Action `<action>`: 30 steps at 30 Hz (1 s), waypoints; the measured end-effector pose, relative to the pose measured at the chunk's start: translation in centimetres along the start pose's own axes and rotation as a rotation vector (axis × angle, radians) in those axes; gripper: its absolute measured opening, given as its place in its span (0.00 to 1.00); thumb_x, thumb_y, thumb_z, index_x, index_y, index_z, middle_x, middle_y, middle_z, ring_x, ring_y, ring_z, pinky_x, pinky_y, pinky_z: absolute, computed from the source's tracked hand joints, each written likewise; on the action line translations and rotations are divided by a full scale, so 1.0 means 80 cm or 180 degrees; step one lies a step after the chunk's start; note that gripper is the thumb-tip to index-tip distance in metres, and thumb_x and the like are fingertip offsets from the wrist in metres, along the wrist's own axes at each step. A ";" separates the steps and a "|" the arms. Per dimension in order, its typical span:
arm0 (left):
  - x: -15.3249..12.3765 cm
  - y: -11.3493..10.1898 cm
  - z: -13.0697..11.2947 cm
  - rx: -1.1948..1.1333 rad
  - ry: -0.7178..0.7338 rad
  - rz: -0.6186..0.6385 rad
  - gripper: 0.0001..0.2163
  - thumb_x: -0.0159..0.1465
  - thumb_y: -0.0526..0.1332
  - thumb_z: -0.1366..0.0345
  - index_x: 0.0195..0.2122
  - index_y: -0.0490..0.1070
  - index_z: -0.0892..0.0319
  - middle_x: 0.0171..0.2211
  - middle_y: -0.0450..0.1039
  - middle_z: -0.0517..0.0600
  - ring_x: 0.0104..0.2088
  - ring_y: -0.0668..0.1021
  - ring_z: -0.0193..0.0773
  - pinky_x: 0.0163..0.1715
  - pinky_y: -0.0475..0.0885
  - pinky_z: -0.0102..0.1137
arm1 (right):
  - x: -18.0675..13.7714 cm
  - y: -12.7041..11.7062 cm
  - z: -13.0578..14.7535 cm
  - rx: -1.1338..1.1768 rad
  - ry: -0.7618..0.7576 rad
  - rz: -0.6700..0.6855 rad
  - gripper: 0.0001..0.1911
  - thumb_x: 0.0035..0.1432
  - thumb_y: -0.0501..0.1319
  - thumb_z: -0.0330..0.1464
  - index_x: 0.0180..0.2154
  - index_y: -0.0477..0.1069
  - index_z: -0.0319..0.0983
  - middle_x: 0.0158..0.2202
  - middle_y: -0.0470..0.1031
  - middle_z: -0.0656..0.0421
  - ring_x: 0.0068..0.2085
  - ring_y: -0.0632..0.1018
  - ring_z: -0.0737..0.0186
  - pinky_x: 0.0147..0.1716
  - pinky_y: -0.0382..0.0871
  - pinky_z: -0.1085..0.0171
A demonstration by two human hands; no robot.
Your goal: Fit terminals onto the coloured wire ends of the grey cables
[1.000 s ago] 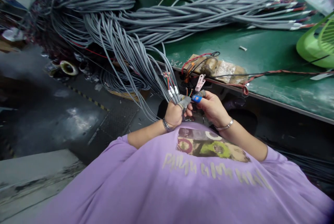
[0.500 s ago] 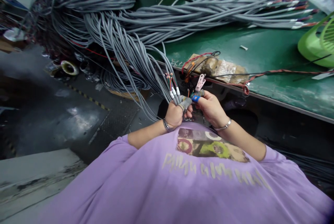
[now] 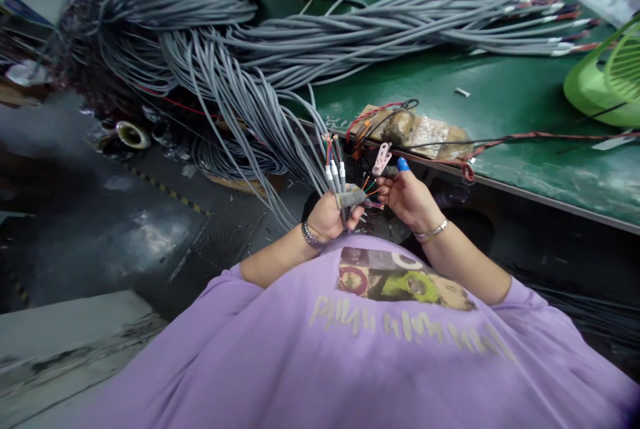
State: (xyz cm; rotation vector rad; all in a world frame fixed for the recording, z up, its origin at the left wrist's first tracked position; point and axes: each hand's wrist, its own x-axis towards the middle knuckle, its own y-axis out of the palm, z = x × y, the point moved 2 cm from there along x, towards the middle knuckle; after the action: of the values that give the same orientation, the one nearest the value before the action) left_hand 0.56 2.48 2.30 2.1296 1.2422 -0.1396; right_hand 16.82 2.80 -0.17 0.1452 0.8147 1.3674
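Lighting: moderate, even, overhead; pale glare on dark grey floor point(image 3: 150, 229). Focus: grey sheathed cables point(image 3: 260, 102) fairly sharp centrally, purple cotton shirt point(image 3: 350, 362) soft. Distortion: green workbench top point(image 3: 500, 102) bows toward frame margins.

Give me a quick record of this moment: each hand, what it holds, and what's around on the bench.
left hand: fist closed round grey cables, white-sleeved ends pointing up
right hand: fingers at the coloured wires fanning from the left fist; grip unclear; blue cover on one fingertip
clip: pink, just above the right hand's fingers, at the bench edge
bench: green top, beyond the hands
bundle: grey cables heaped across the bench, draping down to the left hand
fan: green, far right on the bench
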 end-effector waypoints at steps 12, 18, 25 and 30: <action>0.017 0.004 -0.016 -0.0445 -0.0774 0.0506 0.11 0.55 0.67 0.64 0.22 0.67 0.61 0.12 0.61 0.44 0.08 0.61 0.28 0.11 0.54 0.25 | 0.026 0.017 0.001 -0.0575 -0.1306 -0.0220 0.33 0.46 0.60 0.66 0.28 0.70 0.42 0.24 0.69 0.61 0.24 0.65 0.68 0.23 0.61 0.66; 0.024 0.006 -0.014 -0.0555 -0.0899 0.0538 0.09 0.58 0.63 0.65 0.23 0.67 0.61 0.12 0.60 0.44 0.09 0.61 0.29 0.11 0.53 0.25 | 0.027 0.032 0.008 -0.0072 -0.0477 0.0382 0.35 0.46 0.60 0.68 0.30 0.69 0.42 0.24 0.70 0.62 0.25 0.69 0.66 0.27 0.68 0.65; 0.032 0.003 -0.009 -0.0654 -0.0970 0.0568 0.09 0.57 0.64 0.67 0.22 0.68 0.61 0.12 0.61 0.45 0.08 0.62 0.29 0.11 0.53 0.26 | 0.029 0.036 0.010 0.0256 -0.0433 0.0220 0.31 0.45 0.66 0.62 0.31 0.67 0.42 0.23 0.67 0.64 0.25 0.67 0.67 0.26 0.66 0.66; 0.031 0.001 -0.006 -0.0619 -0.1014 0.0537 0.09 0.56 0.66 0.65 0.22 0.70 0.62 0.12 0.61 0.44 0.08 0.61 0.28 0.11 0.53 0.25 | 0.029 0.034 0.008 0.0188 -0.0468 0.0194 0.31 0.45 0.66 0.63 0.31 0.67 0.42 0.26 0.70 0.62 0.27 0.69 0.65 0.25 0.66 0.65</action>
State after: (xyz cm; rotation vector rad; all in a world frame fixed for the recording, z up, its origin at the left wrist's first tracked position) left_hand 1.86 4.58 1.68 1.9425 0.8530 -0.2624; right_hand 14.93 5.78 0.77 0.3153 0.7325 1.3732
